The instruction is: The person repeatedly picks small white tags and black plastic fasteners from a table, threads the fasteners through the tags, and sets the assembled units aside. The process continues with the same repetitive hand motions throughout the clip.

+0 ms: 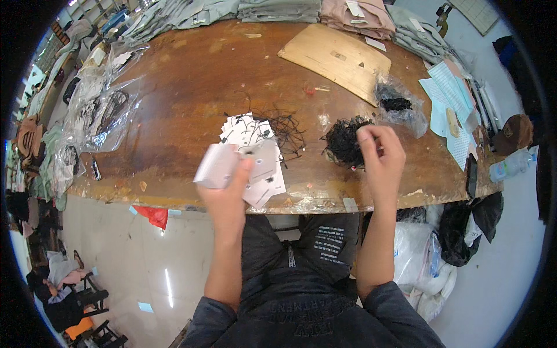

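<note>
My left hand (226,185) grips a small stack of white cardboard hang tags (216,165), blurred and bent at the edge. Below it on the wooden table lies a fanned heap of loose white tags (267,191), several with black strings (287,130) trailing from them to the right. My right hand (383,148) is at the right edge of a tangled pile of black tag strings (343,139). Its thumb and forefinger are bent close together; whether a string is between them cannot be made out.
A pale wooden board (335,56) lies behind the string pile, beside a plastic bag of black strings (398,102). Folded garments (278,11) line the far edge. Clear bags (104,113) lie left, near a small cutter (95,168). Printed sheets (450,104) and a bottle (511,167) are at right.
</note>
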Demonstrator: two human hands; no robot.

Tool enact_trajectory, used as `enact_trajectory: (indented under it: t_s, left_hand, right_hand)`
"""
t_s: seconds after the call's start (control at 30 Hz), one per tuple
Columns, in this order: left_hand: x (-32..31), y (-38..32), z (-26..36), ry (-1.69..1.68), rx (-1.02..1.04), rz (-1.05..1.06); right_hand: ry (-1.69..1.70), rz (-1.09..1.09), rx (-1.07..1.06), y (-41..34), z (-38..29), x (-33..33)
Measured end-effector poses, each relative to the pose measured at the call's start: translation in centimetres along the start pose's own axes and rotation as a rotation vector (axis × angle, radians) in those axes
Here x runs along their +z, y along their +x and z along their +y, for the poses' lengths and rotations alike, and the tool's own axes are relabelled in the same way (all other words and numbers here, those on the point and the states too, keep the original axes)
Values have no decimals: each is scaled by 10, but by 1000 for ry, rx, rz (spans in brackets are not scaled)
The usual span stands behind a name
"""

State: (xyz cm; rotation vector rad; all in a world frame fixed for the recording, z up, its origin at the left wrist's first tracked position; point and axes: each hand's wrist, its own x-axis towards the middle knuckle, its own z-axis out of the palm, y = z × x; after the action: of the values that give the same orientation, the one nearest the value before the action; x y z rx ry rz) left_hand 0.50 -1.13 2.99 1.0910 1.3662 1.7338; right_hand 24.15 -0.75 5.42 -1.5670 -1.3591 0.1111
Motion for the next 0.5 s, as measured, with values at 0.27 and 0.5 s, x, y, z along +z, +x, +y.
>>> enact_trajectory:
  t_s: [0.27,0.5]
  left_hand:
    - [-34,-12,2,493,581,-738]
    - [1,11,-14,653,570,-784]
  right_hand:
    - [-140,-207,-15,-9,11,2]
    - [-276,-240,-200,-8,13,7]
